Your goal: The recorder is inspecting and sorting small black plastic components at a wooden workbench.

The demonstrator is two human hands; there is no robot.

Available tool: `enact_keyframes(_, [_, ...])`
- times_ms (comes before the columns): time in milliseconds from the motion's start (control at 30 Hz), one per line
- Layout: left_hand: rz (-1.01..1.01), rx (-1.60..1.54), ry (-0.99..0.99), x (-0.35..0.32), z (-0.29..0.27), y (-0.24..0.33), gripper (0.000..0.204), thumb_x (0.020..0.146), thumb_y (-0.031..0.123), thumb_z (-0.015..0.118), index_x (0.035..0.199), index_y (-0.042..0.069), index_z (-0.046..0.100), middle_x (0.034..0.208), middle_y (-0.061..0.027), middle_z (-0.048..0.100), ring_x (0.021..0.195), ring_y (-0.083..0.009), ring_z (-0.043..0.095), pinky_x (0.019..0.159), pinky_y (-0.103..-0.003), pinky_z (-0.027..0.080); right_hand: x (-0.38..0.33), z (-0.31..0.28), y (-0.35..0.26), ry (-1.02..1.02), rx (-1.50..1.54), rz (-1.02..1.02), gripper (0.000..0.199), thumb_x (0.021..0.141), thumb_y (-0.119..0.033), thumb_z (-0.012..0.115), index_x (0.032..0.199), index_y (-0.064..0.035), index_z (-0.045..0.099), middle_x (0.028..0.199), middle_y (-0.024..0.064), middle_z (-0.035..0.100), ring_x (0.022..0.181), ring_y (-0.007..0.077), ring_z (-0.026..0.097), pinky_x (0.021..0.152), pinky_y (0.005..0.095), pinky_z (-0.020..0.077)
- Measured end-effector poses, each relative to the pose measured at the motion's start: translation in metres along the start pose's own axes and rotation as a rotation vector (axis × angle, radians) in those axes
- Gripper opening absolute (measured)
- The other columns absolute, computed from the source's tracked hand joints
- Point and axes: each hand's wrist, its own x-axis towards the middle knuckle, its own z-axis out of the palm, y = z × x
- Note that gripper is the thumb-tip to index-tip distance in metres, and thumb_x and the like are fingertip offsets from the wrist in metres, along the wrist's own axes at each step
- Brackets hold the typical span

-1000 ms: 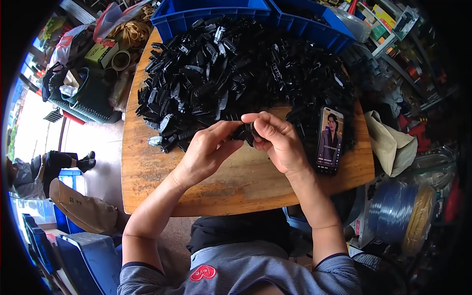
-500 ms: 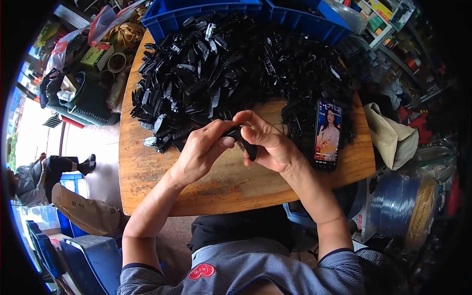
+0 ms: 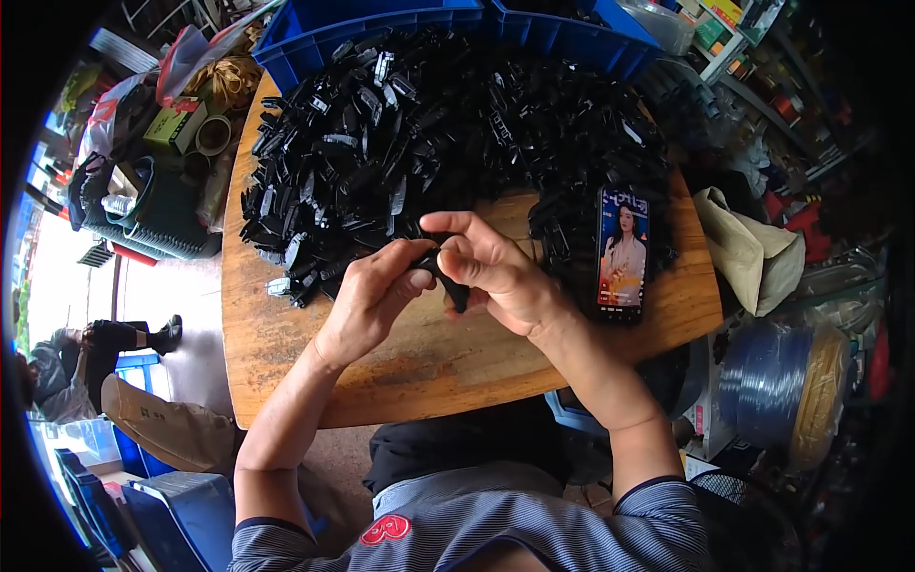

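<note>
Over the near half of the wooden table, my two hands meet around a small curved black plastic piece [image 3: 451, 288]. My left hand [image 3: 364, 303] pinches one end between thumb and fingers. Against the piece's other side rests the thumb of my right hand [image 3: 510, 284], its index finger lifted and stretched out and its lower fingers curled behind. Part of the piece is hidden by the fingers. Just beyond the hands lies a big heap of similar black plastic parts [image 3: 353, 143], some with shiny faces.
Blue plastic bins [image 3: 372, 30] stand along the table's far edge. A lit phone [image 3: 623, 257] leans at the right of the wooden table [image 3: 315, 381]. Beyond the right edge are a beige cloth [image 3: 748, 253] and a wrapped spool [image 3: 772, 391]. Another person [image 3: 71, 357] sits at far left.
My right index finger has straightened and lifted away from the black piece. Both hands stay together on it, while the whole view has shifted slightly.
</note>
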Motion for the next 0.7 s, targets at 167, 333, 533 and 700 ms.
enact_keyframes(167, [-0.215,-0.372,-0.070,0.000,0.003,-0.005,0.039,0.093,0.029,0.050,0.117,-0.002,0.053,0.086,-0.0043,0.057,0.072,-0.0117,0.052,0.069,-0.025,0.044,0.003,0.006,0.014,0.035,-0.245,-0.326,0.044,0.089,-0.025,0.057,0.127,-0.0052,0.045,0.107,0.0047,0.053,0.089,0.0083,0.053,0.082,0.0238,0.0439])
enact_keyframes(333, [-0.340,-0.901,-0.148,0.000,0.020,0.000,0.052,0.091,0.033,0.053,0.128,-0.001,0.039,0.102,-0.0088,0.051,0.084,-0.0152,0.052,0.075,-0.028,0.045,0.003,0.005,0.013,0.251,-0.669,-0.561,0.025,0.088,-0.020,0.061,0.106,-0.0035,0.058,0.110,0.0050,0.050,0.080,0.0058,0.051,0.075,0.0215,0.0443])
enact_keyframes(533, [-0.417,-0.491,-0.195,-0.002,0.018,0.013,0.039,0.093,0.033,0.050,0.114,0.001,0.041,0.075,-0.0033,0.050,0.057,-0.0078,0.049,0.048,-0.019,0.041,0.000,0.012,0.010,0.291,-0.598,-0.513,0.016,0.087,-0.019,0.063,0.085,-0.0044,0.057,0.095,0.0019,0.053,0.073,0.0032,0.046,0.066,0.0191,0.0406])
enact_keyframes(700, [-0.279,-0.473,0.034,0.003,0.006,0.013,0.032,0.090,0.029,0.054,0.107,0.002,0.047,0.067,0.0005,0.043,0.055,-0.0073,0.043,0.049,-0.021,0.039,-0.020,-0.005,-0.040,0.668,-1.294,-0.640,0.025,0.079,-0.024,0.070,0.081,-0.0037,0.055,0.076,0.0031,0.056,0.062,0.0098,0.050,0.060,0.0239,0.0424])
